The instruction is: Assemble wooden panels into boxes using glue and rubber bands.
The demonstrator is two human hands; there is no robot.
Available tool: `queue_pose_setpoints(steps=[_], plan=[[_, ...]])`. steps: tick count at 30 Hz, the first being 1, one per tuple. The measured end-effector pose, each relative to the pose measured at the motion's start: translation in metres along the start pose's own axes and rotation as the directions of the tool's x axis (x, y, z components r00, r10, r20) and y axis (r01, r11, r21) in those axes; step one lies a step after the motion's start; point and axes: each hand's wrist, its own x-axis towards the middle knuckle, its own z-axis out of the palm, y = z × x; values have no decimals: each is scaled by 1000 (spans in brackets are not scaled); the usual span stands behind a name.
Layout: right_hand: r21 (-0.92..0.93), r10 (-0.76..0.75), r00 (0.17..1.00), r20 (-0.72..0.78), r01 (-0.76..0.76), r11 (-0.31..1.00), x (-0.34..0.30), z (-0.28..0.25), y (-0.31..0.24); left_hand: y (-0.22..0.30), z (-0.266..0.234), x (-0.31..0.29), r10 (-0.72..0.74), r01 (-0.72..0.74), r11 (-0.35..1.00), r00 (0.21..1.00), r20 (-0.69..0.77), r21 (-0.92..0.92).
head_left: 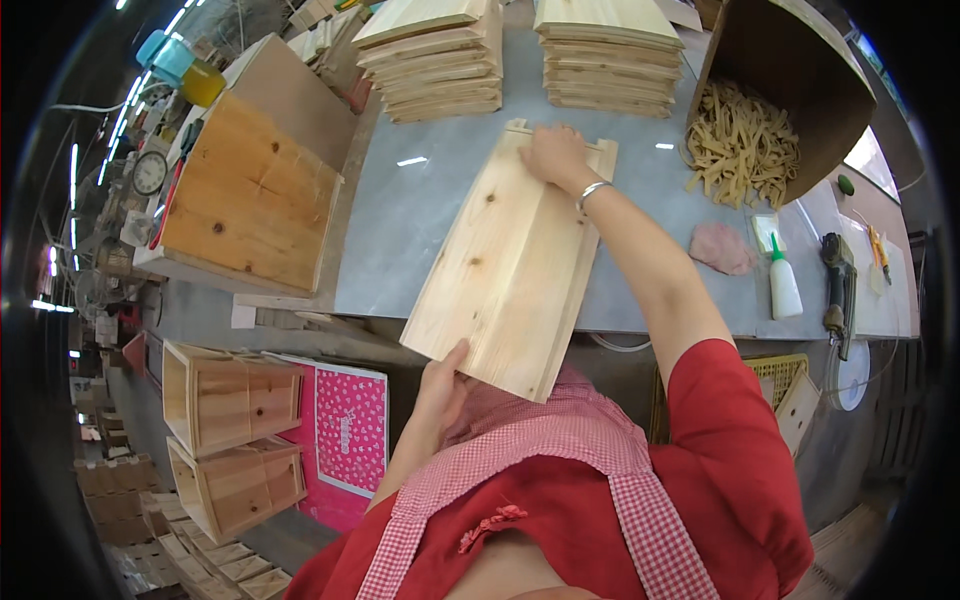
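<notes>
A pale, knotty wooden piece (495, 260) slants across the near edge of the table. It looks like long boards meeting along a lengthwise line, with a narrow strip at the far end. My left hand (440, 385) holds its near left corner, thumb on top and fingers underneath. At the far end, my right hand (557, 155) is closed over the edge, its fingertips partly hidden. Beyond it stand two stacks of similar wooden panels, a left stack (430, 65) and a right stack (608, 65).
Right of me, a tipped brown bin (800, 60) spills tan bands (742, 145). Nearby lie a pink cloth (722, 248), a white glue bottle (784, 285) and a dark tool (838, 285). A large wooden box (250, 200) stands left; two wooden boxes (235, 395) sit lower left.
</notes>
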Motion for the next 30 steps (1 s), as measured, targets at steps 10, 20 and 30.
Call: queue_pose_setpoints(steps=[10,20,30], plan=[[562,-98,849,-519,426,709,-51,-52,-62,70,-22,-114,865,-747,433,501,-2,504],[593,290,786,-546,117,797,-217,-64,92,83,40,-27,451,-581,-714,46,892,391],[560,268,872,-409,8,828,-337,-42,111,31,14,-5,110,-500,-811,379,919,303]])
